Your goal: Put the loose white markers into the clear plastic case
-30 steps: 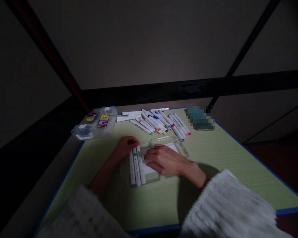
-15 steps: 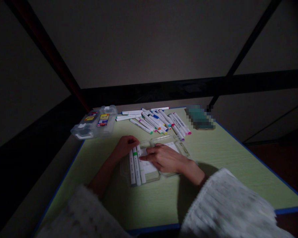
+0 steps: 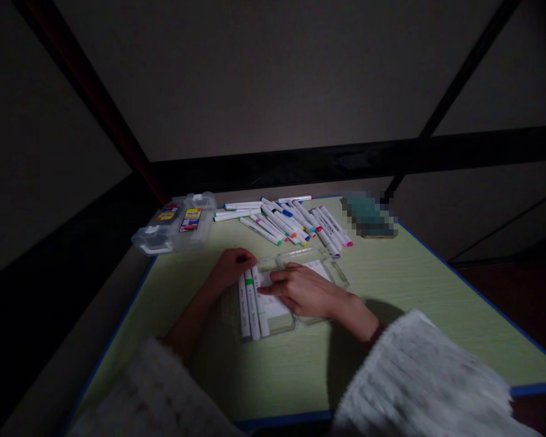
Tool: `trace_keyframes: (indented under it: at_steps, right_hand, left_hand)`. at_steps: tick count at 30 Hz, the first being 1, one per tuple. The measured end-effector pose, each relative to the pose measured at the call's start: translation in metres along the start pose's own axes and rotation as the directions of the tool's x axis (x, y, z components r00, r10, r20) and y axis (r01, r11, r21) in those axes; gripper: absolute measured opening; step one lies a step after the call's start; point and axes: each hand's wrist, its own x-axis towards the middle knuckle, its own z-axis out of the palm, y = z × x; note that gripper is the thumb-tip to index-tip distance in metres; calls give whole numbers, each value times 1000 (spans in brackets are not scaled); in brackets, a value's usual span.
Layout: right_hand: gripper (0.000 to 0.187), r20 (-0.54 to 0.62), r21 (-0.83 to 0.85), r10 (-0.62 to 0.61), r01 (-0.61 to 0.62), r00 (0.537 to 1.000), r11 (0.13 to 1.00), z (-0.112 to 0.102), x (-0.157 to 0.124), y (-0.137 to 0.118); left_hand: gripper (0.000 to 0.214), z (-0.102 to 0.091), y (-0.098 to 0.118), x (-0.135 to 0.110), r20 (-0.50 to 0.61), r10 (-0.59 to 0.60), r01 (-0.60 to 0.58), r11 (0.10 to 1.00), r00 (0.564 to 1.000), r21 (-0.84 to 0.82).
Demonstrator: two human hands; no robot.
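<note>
Three white markers (image 3: pixel 252 306) lie side by side in the left half of an open clear plastic case (image 3: pixel 282 326). The middle one has a green band. My left hand (image 3: pixel 233 267) is at their far ends, thumb and fingers closed on the tip of the rightmost marker. From the right, my right hand (image 3: pixel 303 291) reaches over the case, its index finger stretched out and touching the side of that same marker. Its other fingers are loosely bent with nothing in them. White paper (image 3: pixel 275 306) shows in the case, partly under my right hand.
Behind the case several loose white markers (image 3: pixel 277 221) with coloured ends lie in a heap. A second clear plastic case (image 3: pixel 175 227) with labels sits at the back left. A phone-like flat object (image 3: pixel 368 215), blurred out, lies back right on the pale green blue-edged table (image 3: pixel 414 285).
Both hands keep nearly the same pose on the markers. The whole view has shifted very slightly; nothing else has visibly moved.
</note>
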Motion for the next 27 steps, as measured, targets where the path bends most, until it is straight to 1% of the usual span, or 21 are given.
trace_keyframes:
  at_steps: [3, 9, 15, 27]
  right_hand:
    - [35, -12, 9, 2, -2, 1000, 1000, 1, -1, 1]
    - [33, -38, 20, -1, 2, 999, 1000, 2, -2, 2]
    - [35, -54, 49, -3, 5, 999, 999, 4, -1, 3]
    - [31, -65, 24, -8, 10, 998, 1000, 4, 0, 2]
  left_hand:
    - [15, 0, 0, 0, -7, -8, 8, 1000, 1000, -11]
    - [18, -1, 2, 0, -48, -62, 62, 998, 997, 3]
    - [20, -1, 3, -1, -49, -53, 55, 998, 997, 39]
    - [19, 0, 4, 0, -47, -50, 50, 999, 998, 0]
